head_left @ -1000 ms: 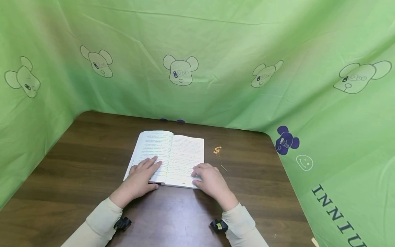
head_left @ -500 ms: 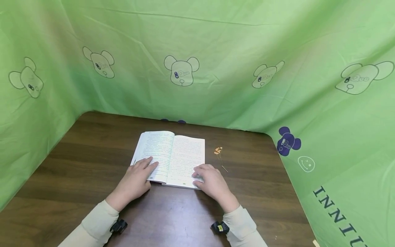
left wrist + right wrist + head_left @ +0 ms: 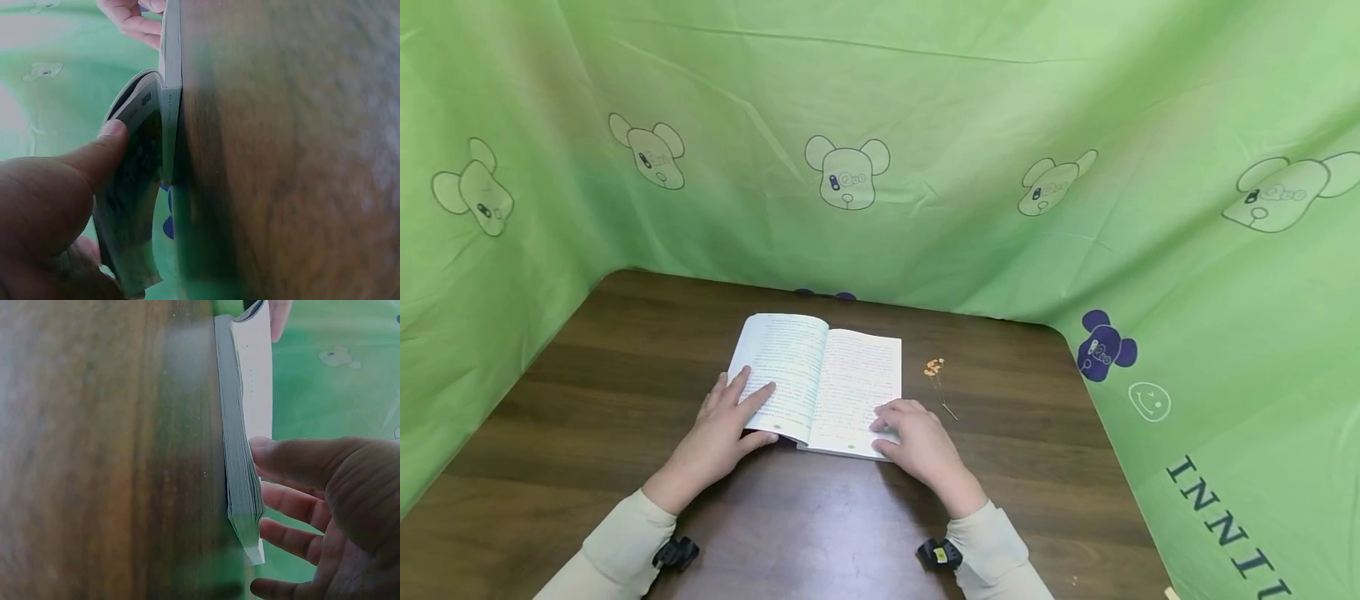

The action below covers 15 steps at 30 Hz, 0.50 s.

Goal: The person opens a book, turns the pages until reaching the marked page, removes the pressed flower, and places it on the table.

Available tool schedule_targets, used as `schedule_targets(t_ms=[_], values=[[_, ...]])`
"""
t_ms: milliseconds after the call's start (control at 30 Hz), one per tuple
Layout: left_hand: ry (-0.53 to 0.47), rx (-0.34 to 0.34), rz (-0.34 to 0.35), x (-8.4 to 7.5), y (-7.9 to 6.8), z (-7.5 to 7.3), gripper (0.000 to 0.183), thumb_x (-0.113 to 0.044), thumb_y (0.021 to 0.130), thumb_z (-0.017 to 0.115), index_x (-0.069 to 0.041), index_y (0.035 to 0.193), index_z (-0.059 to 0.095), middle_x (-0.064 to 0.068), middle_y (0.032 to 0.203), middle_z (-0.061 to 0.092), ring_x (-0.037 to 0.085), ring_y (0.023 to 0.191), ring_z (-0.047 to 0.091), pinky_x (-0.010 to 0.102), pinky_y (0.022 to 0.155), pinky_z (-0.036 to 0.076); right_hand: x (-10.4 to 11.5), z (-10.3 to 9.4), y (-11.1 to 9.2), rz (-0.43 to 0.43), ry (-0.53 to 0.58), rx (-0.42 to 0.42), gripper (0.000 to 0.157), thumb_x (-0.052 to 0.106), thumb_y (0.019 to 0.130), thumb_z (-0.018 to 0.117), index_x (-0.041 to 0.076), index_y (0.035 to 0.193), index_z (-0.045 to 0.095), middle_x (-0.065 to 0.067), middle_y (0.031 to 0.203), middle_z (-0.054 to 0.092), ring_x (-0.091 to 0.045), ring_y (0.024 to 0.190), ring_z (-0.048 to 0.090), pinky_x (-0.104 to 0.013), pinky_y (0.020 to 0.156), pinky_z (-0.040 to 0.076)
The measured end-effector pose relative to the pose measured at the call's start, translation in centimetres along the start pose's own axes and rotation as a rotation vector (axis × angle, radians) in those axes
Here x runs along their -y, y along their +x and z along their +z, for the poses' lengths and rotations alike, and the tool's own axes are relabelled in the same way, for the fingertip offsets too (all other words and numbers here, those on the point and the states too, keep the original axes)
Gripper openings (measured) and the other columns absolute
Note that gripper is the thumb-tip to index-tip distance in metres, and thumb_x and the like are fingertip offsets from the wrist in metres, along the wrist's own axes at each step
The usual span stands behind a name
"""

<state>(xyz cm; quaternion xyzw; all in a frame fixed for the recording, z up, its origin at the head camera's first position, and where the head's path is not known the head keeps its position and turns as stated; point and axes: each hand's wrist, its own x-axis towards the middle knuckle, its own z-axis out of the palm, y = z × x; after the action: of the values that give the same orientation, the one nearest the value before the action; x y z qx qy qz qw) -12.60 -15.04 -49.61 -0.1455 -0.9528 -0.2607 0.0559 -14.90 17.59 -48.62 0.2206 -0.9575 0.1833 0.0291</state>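
An open book (image 3: 859, 375) with printed pages lies on the wooden table. Its left half is raised at a slant off the tabletop, as the left wrist view shows by the dark green cover (image 3: 134, 181). My left hand (image 3: 711, 437) grips this half, thumb against the cover's outside and fingers spread over the page. My right hand (image 3: 921, 442) rests on the lower right corner of the right page, fingers loosely bent. In the right wrist view its thumb (image 3: 300, 456) touches the page, above the thick page block (image 3: 237, 431) lying on the table.
A small dried flower sprig (image 3: 935, 371) with orange blooms lies just right of the book. The brown table (image 3: 587, 400) is bordered at the back and sides by a green curtain (image 3: 940, 242) printed with bear heads.
My left hand shifts left and slides to the book's left edge, its thumb passing under the cover. The left half lifts off the table. My right hand stays on the right page.
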Motion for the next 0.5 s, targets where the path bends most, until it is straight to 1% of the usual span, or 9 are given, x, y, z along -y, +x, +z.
schedule_targets(t_ms=[133,233,400,500], values=[[-0.007,-0.003,-0.028,0.01,0.19,0.03,0.080,-0.045,0.086,0.079,-0.020,0.155,0.048,0.027,0.167,0.019,0.062,0.149,0.013,0.078,0.111,0.024,-0.16,0.10,-0.02,0.005,0.000,-0.004,0.016,0.025,0.085,0.083,0.020,0.100,0.079,0.004,0.125,0.071,-0.023,0.127,0.059,-0.049,0.101,0.047],[-0.026,-0.007,-0.033,-0.10,0.27,0.02,0.083,-0.046,0.086,0.079,-0.018,0.157,0.045,0.027,0.167,0.018,0.062,0.148,0.017,0.076,0.111,0.026,-0.27,0.20,-0.01,0.001,-0.002,-0.012,0.016,0.025,0.084,0.083,0.019,0.099,0.079,0.003,0.125,0.071,-0.023,0.126,0.059,-0.049,0.100,0.047],[-0.082,0.000,-0.025,-0.33,0.36,0.38,0.086,-0.047,0.089,0.076,-0.015,0.160,0.038,0.026,0.169,0.013,0.059,0.148,0.021,0.072,0.111,0.032,-0.30,0.33,0.09,-0.007,0.002,-0.022,0.015,0.024,0.084,0.083,0.019,0.097,0.078,0.003,0.125,0.071,-0.023,0.125,0.059,-0.050,0.099,0.048],[-0.108,0.007,-0.025,-0.59,0.35,0.68,0.086,-0.047,0.091,0.074,-0.015,0.161,0.036,0.026,0.169,0.010,0.058,0.149,0.020,0.071,0.111,0.032,-0.31,0.42,0.13,-0.002,0.001,-0.017,0.014,0.024,0.084,0.083,0.020,0.097,0.078,0.003,0.125,0.071,-0.023,0.126,0.059,-0.050,0.099,0.048]])
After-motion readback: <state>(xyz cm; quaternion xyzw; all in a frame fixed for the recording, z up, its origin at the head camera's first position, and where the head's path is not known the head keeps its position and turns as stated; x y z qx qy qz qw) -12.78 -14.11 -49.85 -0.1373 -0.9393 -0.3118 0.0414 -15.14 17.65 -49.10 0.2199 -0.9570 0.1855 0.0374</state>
